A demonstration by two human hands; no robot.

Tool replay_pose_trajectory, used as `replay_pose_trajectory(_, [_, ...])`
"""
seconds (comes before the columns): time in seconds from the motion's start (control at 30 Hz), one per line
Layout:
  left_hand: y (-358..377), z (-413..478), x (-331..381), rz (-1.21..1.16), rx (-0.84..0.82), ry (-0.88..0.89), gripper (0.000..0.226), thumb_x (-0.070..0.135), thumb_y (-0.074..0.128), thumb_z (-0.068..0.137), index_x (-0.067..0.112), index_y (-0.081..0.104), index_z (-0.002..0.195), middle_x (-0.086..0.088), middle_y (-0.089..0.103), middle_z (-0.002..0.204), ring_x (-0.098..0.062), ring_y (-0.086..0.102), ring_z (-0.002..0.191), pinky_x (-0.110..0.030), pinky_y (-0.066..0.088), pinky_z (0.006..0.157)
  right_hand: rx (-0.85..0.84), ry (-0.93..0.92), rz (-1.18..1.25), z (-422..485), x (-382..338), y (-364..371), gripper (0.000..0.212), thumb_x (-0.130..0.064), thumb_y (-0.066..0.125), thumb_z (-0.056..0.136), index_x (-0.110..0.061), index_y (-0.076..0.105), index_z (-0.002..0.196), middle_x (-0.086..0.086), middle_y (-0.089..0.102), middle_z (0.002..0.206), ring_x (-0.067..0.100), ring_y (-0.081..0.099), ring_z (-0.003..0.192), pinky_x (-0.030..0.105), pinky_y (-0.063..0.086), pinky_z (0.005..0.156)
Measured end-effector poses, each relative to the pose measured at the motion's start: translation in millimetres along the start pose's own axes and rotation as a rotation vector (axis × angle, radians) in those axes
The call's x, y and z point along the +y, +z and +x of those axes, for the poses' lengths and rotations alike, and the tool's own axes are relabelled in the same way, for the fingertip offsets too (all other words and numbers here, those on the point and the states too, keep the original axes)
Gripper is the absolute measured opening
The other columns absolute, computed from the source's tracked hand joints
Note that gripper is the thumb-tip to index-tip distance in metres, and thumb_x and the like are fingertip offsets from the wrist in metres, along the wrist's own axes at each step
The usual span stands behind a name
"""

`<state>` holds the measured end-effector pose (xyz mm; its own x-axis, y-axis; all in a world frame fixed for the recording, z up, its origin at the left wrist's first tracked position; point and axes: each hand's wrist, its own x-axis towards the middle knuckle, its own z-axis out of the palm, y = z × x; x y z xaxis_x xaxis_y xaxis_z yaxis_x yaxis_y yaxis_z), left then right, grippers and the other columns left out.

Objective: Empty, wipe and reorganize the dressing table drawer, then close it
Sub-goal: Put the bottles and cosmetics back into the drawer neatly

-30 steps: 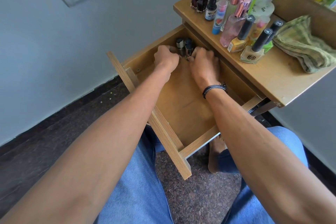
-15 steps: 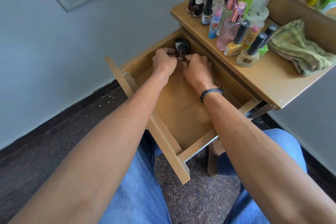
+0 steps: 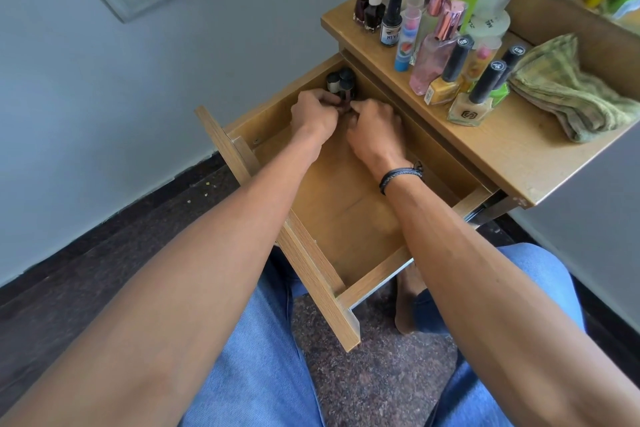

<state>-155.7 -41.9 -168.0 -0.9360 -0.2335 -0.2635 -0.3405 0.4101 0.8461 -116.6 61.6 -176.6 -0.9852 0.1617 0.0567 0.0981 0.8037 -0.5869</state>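
Here, in the head view, the left hand (image 3: 313,114) and right hand (image 3: 375,130) sit curled together in the far left corner of the open light-wood drawer (image 3: 346,204), fingers seemingly pinching one small dark glass nail-polish bottle (image 3: 341,85) of a cluster; the grip itself is hidden. Such bottles are likely light, rigid, smooth and breakable, top-heavy upright; best held round the body, not the cap. More bottles and a folded green checked cloth (image 3: 568,90) wait on the tabletop.
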Motion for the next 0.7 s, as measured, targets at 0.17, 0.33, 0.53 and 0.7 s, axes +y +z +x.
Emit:
replay_pose_trajectory(0.17, [1.1,-1.9,0.9,0.005,-0.027,0.020,0.020,0.006,0.065,0.089,0.023,0.076,0.093,0.002,0.072,0.105,-0.017,0.065,0.102,-0.038,0.056,0.093,0.008,0.003,0.005,0.5,0.5,1.8,0.034,-0.016,0.052,0.098,-0.018,0.068,0.128,0.009,0.071,0.122,0.032,0.068,0.107,0.026,0.046,0.078])
replay_pose_trajectory(0.33, [-3.0,1.0,-0.3,0.036,0.059,-0.030,0.025,0.002,0.057,0.092,0.020,0.074,0.093,-0.004,0.071,0.106,-0.023,0.068,0.100,-0.039,0.057,0.092,-0.014,0.018,0.016,1.0,0.2,2.6,0.041,-0.018,0.052,0.099,-0.018,0.061,0.139,0.007,0.066,0.133,0.029,0.065,0.117,0.033,0.052,0.093])
replay_pose_trajectory(0.53, [-7.2,0.1,2.6,0.002,0.074,-0.064,0.023,0.005,0.062,0.092,0.016,0.072,0.110,-0.005,0.069,0.112,-0.024,0.067,0.103,-0.038,0.057,0.094,-0.025,0.018,0.006,0.4,0.4,2.5,0.041,-0.019,0.053,0.100,-0.019,0.060,0.140,0.006,0.064,0.136,0.028,0.064,0.119,0.033,0.051,0.095])
replay_pose_trajectory(0.7, [-8.8,-4.4,5.2,-0.001,0.070,-0.085,0.025,0.005,0.061,0.093,0.014,0.072,0.113,-0.005,0.069,0.113,-0.024,0.067,0.103,-0.038,0.057,0.094,-0.003,-0.002,0.001,0.0,-0.6,0.7,0.038,-0.017,0.053,0.097,-0.017,0.066,0.132,0.006,0.067,0.132,0.029,0.066,0.114,0.032,0.051,0.090])
